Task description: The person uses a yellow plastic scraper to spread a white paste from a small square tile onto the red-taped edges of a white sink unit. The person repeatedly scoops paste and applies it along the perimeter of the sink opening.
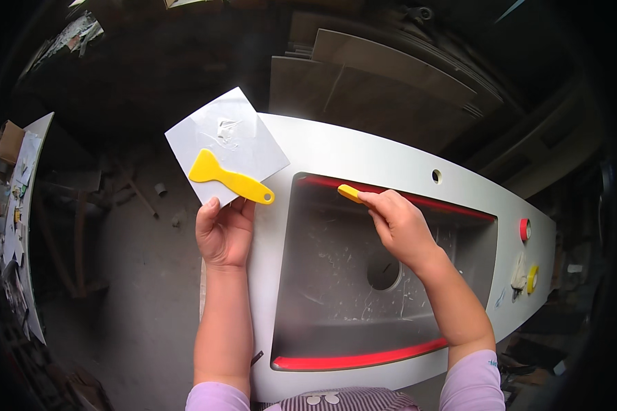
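– Striped cloth (353,399) lies nearest the camera, at the lower edge. What does your left hand (227,233) carry?

– It grasps a white board (197,135) by the near corner. On the board lie a yellow scraper (230,179) and, beyond it, a whitish smear (227,131).

– What might fail there?

– The scraper appears to lie loose, its handle jutting past the board's edge. If you tilt the board or knock that handle, the scraper could slide onto the bench (315,140) or the floor (144,281). With support at one corner only, the board may also sag.

– And your right hand (399,226)?

– It pinches a yellow tool (349,193), partly hidden by your grip, near the red strip (432,203) along the far rim of the sink (289,274). Whether the tool touches the rim cannot be told.

– Which risks attend it?

– A weak pinch could drop the tool into the sink, perhaps into the round hole (384,270); too hard a push might scuff or lift the strip.
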Tool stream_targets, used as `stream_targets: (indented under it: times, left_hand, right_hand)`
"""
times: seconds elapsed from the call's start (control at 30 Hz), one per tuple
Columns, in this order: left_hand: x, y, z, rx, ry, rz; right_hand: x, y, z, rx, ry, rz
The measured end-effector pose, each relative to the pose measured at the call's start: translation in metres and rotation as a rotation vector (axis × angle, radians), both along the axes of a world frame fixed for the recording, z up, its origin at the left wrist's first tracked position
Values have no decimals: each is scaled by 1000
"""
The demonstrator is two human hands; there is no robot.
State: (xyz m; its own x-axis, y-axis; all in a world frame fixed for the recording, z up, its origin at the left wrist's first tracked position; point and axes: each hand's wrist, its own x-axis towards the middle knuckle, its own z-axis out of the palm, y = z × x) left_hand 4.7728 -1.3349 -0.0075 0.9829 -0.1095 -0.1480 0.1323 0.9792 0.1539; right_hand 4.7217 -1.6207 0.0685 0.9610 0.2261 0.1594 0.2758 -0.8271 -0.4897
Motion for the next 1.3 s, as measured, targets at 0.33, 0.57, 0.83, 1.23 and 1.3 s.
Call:
stream_targets:
  times: [0.33, 0.57, 0.83, 1.23, 1.3]
  left_hand:
    - [2, -1, 5, -33, 32, 54]
    - [2, -2, 9, -54, 25, 44]
    - [2, -1, 8, -62, 21, 32]
    - [2, -2, 8, -54, 49, 46]
    - [2, -2, 8, -53, 45, 42]
  right_hand:
    - [34, 8, -15, -156, -76, 114]
    - [48, 21, -21, -181, -73, 145]
    - [55, 27, -22, -173, -96, 164]
    - [59, 33, -19, -208, -79, 164]
    - [59, 32, -18, -215, -72, 144]
